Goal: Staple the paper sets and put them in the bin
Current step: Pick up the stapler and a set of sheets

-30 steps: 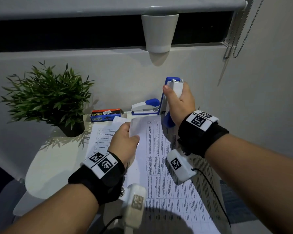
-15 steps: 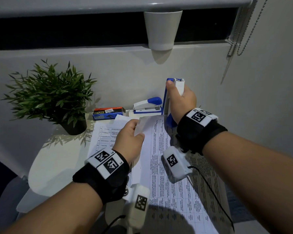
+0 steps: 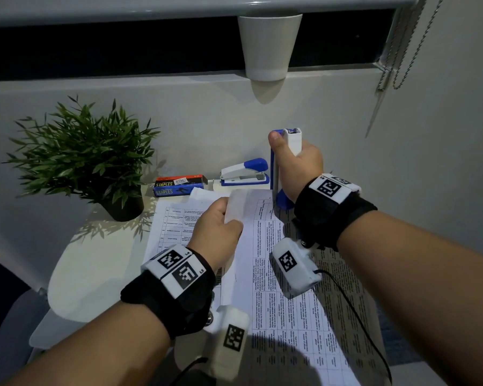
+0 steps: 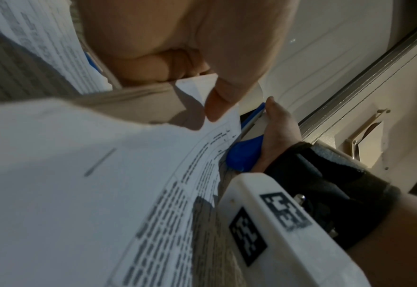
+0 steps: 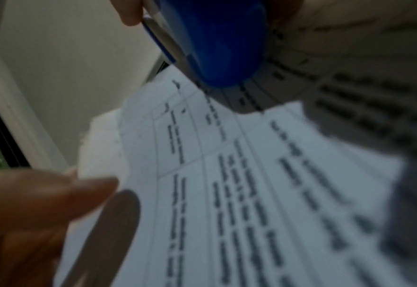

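Held stapler smooth glossy blue-and-white plastic with a bare metal strip, printed paper sheets matt and thin, staple box printed card, table smooth matt white, wrist straps black cloth.

My left hand has carried the folded-up corner of the paper set a little further toward the far edge of the table, closer to the stapler in my right hand. That stapler has hardly shifted (end-up, my thumb on its top), though the gap between it and the raised corner is now smaller.
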